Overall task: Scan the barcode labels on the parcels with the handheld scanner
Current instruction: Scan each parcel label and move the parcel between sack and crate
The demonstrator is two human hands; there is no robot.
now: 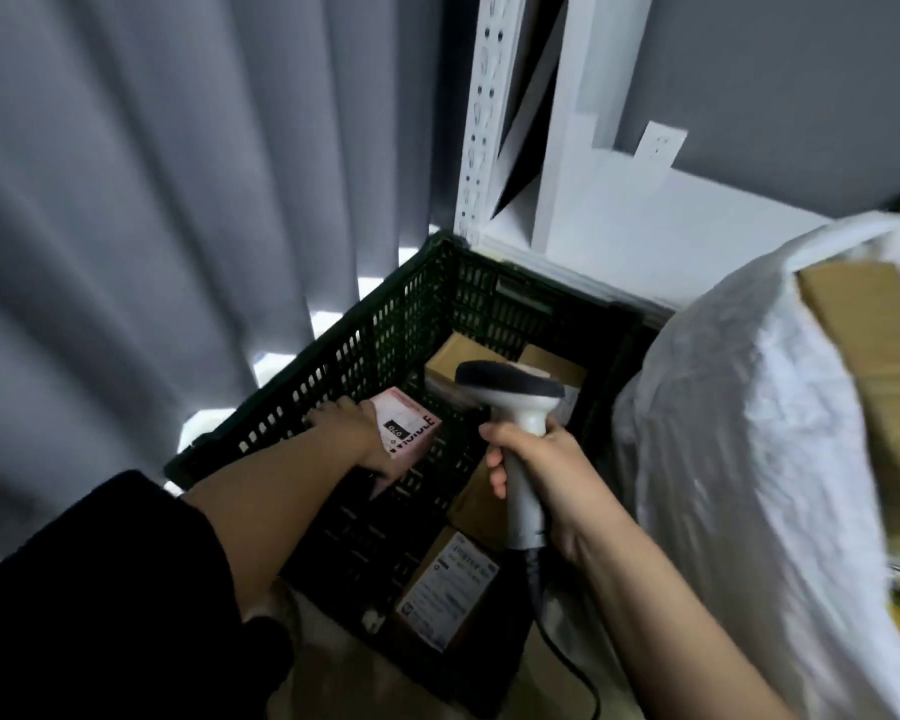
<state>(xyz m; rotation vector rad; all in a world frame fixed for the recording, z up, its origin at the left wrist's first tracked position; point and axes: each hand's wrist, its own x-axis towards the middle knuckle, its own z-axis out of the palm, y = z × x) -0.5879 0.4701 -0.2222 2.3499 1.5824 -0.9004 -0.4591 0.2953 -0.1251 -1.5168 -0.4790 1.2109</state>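
Far left, grey curtains (152, 200) hung in heavy folds, and right beside them sat the dark green slotted crate (365, 345), parcels piled inside. Into that crate went the left hand (357, 433), fingers curled shut around a small pink box (411, 426), holding it above the crate's floor with a printed face turned up. Whether that face carried the barcode was too blurred to tell.

Judging by the pose, this was the present-and-aim step: one parcel picked out, the scan itself not yet made. The next move would call for tilting the pink box so its label squarely faced the scanner's window, then a squeeze of the trigger.

Moving across, brown cardboard parcels lay in the crate, one labelled parcel (445, 589) near the front with its white shipping label up. Just right of the pink box came the right hand (533, 475), wrapped tight around the grip of the handheld scanner (513, 402), index finger forward at the trigger, the head pointing down into the crate and the cable trailing below. At the far right stood a big white sack (749, 433) with more cardboard showing at its mouth.
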